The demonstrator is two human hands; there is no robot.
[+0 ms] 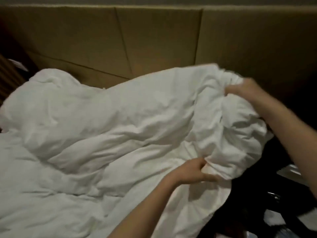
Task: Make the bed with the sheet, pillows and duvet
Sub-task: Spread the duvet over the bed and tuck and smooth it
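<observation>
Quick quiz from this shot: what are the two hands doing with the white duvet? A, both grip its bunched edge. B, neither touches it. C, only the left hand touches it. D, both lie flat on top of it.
A: the left hand and the right hand each clutch gathered folds of the duvet.

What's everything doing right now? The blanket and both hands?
duvet: crumpled and bunched up, not spread flat, its right end lifted.
left hand: pinching a fold at the duvet's near edge.
right hand: gripping the duvet's raised far corner.
headboard: upright behind the bed, panels bare.
</observation>
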